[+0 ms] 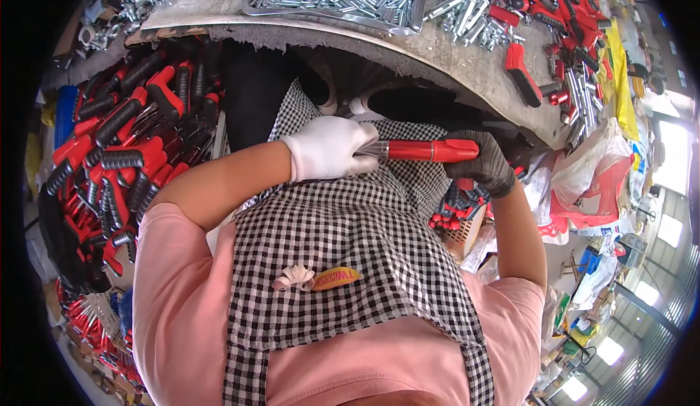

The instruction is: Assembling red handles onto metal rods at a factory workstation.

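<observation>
In front of my apron I hold a red hand tool (412,150) level, with a red barrel and a metal shaft at its left end. My left hand (332,148), in a white glove, is closed around that metal end. My right hand (487,164), in a dark grey glove, wraps around the handle end, which shows red above and below the fingers. The glove hides most of the grip, and the shaft's tip is hidden in my left fingers.
A metal tray (328,14) of small silver pins sits on the worn workbench (211,21). Loose metal shafts (467,12) and red-and-black handles (521,74) lie to its right. Many similar handles (120,122) are heaped at my left. Plastic bags (590,176) stand at the right.
</observation>
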{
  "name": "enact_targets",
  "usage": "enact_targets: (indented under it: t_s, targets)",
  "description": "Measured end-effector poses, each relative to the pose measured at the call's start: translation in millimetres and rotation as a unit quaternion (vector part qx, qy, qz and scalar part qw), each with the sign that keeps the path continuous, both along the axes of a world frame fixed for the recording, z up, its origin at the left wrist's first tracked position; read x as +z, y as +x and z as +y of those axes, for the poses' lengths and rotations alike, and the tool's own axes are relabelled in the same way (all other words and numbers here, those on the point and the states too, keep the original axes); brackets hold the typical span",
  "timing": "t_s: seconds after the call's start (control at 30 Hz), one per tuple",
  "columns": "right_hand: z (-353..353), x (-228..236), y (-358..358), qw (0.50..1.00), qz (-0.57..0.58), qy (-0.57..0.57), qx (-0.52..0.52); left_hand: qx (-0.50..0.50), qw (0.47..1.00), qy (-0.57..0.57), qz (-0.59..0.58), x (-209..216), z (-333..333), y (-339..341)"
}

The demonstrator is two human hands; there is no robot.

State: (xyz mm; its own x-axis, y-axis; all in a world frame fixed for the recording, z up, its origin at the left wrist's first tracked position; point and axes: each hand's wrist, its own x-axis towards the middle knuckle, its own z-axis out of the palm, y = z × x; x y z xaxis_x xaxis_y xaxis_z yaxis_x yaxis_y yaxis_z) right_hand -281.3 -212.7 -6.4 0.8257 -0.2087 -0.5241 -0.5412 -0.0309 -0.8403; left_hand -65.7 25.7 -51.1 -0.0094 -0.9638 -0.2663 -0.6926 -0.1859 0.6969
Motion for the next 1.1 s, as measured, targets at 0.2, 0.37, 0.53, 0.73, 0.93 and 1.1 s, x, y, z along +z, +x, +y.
enact_targets:
  t_s: [0.2,0.37,0.53,0.73,0.93,1.1]
  targets:
    - [1.1,-7.8,-4.4,0.999,0.002,0.035,-0.022,0.001,1.0,0.024,-0.005,4.3,1.7,4.3]
    - [2.9,-10.6,-1.3,0.999,0.015,0.05,-0.014,0.012,1.0,0.026,-0.003,1.1,5.4,1.0]
    - [25.1,21.1,16.9,0.987,-0.016,-0.138,0.076,-0.005,0.999,0.013,0.036,-6.8,0.0,8.2]
    - [53.9,102.0,51.3,0.459,-0.369,-0.595,0.547,-0.161,0.957,-0.031,0.239,-10.8,-25.8,-1.2]
    - [55.5,94.1,56.9,0.514,-0.354,-0.592,0.509,-0.056,0.977,-0.062,0.196,-23.5,-15.2,-29.8]
    - [56.1,74.1,40.0,0.566,-0.349,-0.635,0.394,-0.035,0.986,-0.022,0.163,-25.6,-12.8,-26.7]
